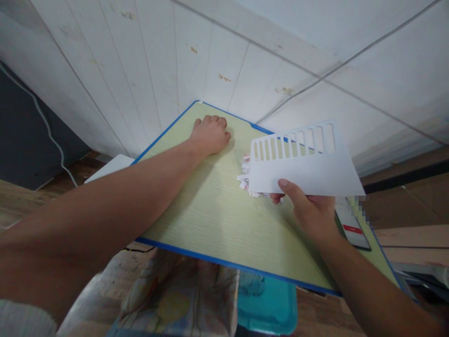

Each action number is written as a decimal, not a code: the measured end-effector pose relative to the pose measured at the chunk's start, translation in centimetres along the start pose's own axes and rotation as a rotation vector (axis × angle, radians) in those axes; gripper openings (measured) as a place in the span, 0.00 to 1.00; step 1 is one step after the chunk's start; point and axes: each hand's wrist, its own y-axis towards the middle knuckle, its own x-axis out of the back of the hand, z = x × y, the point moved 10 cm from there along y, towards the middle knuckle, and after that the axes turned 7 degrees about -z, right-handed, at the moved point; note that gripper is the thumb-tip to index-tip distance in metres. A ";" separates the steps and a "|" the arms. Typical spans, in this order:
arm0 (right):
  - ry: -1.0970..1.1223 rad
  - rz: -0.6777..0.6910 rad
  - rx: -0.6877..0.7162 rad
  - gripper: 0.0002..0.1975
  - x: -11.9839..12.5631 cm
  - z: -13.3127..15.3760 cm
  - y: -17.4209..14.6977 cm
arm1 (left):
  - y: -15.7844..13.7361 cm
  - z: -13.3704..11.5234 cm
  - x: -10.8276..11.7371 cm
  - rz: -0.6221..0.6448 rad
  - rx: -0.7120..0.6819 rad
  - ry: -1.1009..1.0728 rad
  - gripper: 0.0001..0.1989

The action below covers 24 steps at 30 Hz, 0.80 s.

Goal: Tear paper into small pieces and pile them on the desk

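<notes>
My right hand (308, 206) grips the lower edge of a white sheet (291, 175) with a row of rounded slots. The slots grow wider toward the right. My thumb lies on top of the sheet and my fingers are under it. Partly hidden beneath its left end is a pile of small paper scraps (244, 179) with reddish marks. My left hand (212, 135) rests knuckles-up near the far side of the pale green tabletop (210, 206), fingers curled under. Whatever they might hold is hidden.
A phone-like flat device (356, 236) lies right of my right hand. A white plank wall (157, 61) with a cable (351, 58) stands behind the blue-edged table. Below the front edge are a turquoise plastic container (270, 304) and a patterned cloth (182, 295).
</notes>
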 end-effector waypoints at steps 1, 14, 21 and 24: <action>0.002 -0.006 -0.001 0.20 0.1 0.0 0.0 | 0.0 0.0 0.0 -0.002 0.000 -0.005 0.29; 0.061 0.071 -0.043 0.17 1.9 -0.6 0.0 | -0.1 0.2 0.2 -0.010 0.001 -0.002 0.31; 0.125 0.160 -0.053 0.15 0.8 -0.6 -0.3 | 0.2 0.4 -0.2 -0.005 -0.003 0.027 0.28; 0.114 0.155 -0.067 0.16 0.6 -0.8 -0.4 | 0.2 0.4 -0.2 -0.022 -0.009 0.023 0.28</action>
